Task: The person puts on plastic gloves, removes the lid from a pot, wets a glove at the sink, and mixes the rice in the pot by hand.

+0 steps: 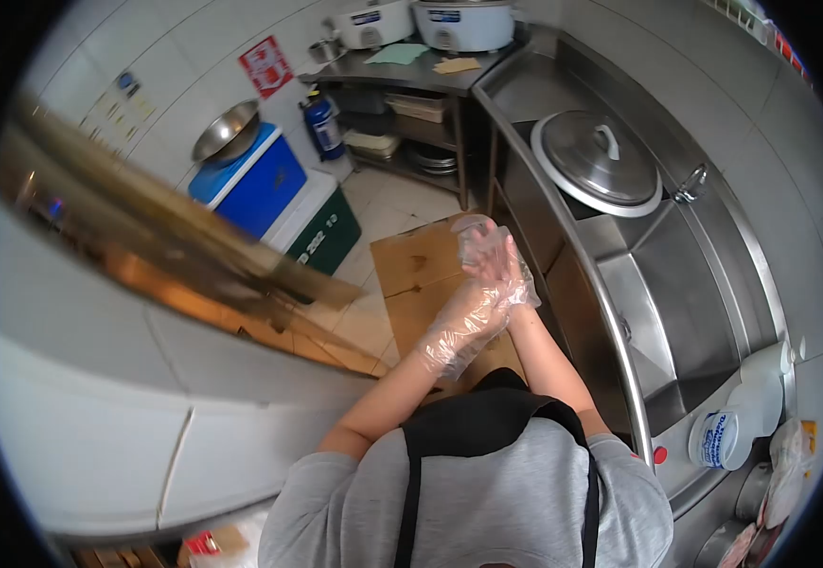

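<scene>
Clear plastic gloves cover both of my hands, which meet in front of my body. My left hand [476, 305] lies against the base of my right hand, its fingers closed at the glove there and partly hidden. My right hand [489, 251] points up and away, with its fingers stretched out inside the loose plastic glove [528, 292]. Loose film stands out past its fingertips. The left glove's cuff [444, 348] hangs wrinkled around my left wrist. Below my hands, flattened cardboard [421, 260] lies on the floor.
To the right runs a steel sink counter [610, 312] with a large lidded pot [596, 161] and a white tub [714, 438]. Coolers [260, 189] topped by a metal bowl [227, 134] stand ahead left. A steel table [402, 68] holds rice cookers [465, 24].
</scene>
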{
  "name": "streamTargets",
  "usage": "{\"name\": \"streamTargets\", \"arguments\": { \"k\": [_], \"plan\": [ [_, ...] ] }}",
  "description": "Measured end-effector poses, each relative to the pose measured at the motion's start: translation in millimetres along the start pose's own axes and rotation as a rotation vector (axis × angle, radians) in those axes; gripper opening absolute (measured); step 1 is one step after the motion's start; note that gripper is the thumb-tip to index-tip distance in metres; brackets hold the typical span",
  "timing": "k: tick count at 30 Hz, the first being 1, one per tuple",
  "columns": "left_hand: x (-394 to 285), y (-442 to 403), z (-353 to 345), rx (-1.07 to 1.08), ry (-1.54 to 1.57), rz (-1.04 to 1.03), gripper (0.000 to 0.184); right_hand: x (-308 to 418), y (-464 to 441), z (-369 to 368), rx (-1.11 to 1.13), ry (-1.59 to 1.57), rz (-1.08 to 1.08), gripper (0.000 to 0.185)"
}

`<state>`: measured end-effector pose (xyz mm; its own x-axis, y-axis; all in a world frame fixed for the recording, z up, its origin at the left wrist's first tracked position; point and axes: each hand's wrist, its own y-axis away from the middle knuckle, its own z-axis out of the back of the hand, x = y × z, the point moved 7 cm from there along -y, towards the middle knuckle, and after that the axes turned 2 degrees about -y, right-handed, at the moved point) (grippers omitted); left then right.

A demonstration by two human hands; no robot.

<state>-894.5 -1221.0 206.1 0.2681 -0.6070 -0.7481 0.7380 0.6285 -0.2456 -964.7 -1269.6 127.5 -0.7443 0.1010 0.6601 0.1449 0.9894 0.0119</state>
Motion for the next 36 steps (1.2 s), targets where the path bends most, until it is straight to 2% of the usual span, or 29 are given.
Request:
{"name": "streamTargets", "arguments": {
  "k": [3,5,6,9,10,13,17,19,20,22,23,25,26,29,30,33,35,36],
  "plan": [
    [23.8,-57.2,-16.6,0.055,-0.01,-0.012,0.024,26.0,-42.7,33.8,-0.127,-0.168,-0.101,0.073],
    [53.3,-92.4,-27.5,0.1,0.023,-0.019,0.025,49.1,-78.6,39.8,-0.011,-0.169,-0.107,0.076],
    [39.9,-112.1,-14.9,0.124,-0.063,-0.095,0.025,55.8,-93.7,41.4,0.053,-0.171,-0.117,0.078],
    [52.0,-165.5,-4.2,0.105,-0.067,-0.083,0.026,72.6,-151.5,44.8,0.174,0.077,-0.1,0.084],
    [49.9,-178.4,2.7,0.076,0.026,-0.028,0.027,82.6,-167.9,39.1,0.233,0.076,-0.049,0.086],
    [32.6,-223.2,29.9,0.002,0.181,0.048,0.028,105.0,-226.0,51.0,0.277,0.131,-0.101,0.081],
    [61.1,-272.2,24.6,0.004,0.209,0.034,0.028,120.8,-268.4,56.1,0.275,-0.207,-0.229,0.068],
    [86.4,-294.1,18.1,0.002,0.175,-0.075,0.025,120.4,-287.5,54.2,0.221,-0.323,-0.223,0.063],
    [98.6,-303.4,14.9,0.005,0.157,-0.13,0.024,120.6,-306.8,66.1,0.199,-0.307,-0.141,0.064],
    [111.0,-322.8,14.9,0.095,0.31,-0.025,0.022,119.8,-338.9,82.5,0.146,-0.283,0.033,0.067],
    [118.4,-331.4,13.9,0.149,0.384,0.026,0.022,117.2,-350.2,94.5,0.104,-0.219,0.048,0.067],
    [134.3,-351.1,12.9,0.194,0.379,-0.012,0.02,134.7,-359.9,85.4,0.017,-0.093,0.09,0.067],
    [142.6,-364.7,15.0,0.216,0.376,-0.041,0.019,131.0,-377.1,94.7,0.003,-0.092,0.011,0.067],
    [159.7,-399.1,25.4,0.302,0.343,-0.187,0.019,148.0,-413.9,100.2,0.149,-0.328,-0.063,0.071],
    [167.0,-410.1,32.1,0.315,0.333,-0.182,0.019,162.7,-425.4,98.0,0.141,-0.287,0.065,0.079],
    [189.8,-449.6,59.1,0.356,0.257,-0.183,0.018,193.4,-455.1,103.8,-0.182,0.002,0.457,0.086],
    [199.6,-472.3,71.7,0.396,0.178,-0.185,0.018,204.6,-477.3,111.6,-0.265,0.171,0.515,0.096],
    [200.4,-483.1,79.6,0.349,0.173,-0.265,0.017,208.5,-484.7,113.2,-0.332,0.311,0.545,0.098]
  ]
}}
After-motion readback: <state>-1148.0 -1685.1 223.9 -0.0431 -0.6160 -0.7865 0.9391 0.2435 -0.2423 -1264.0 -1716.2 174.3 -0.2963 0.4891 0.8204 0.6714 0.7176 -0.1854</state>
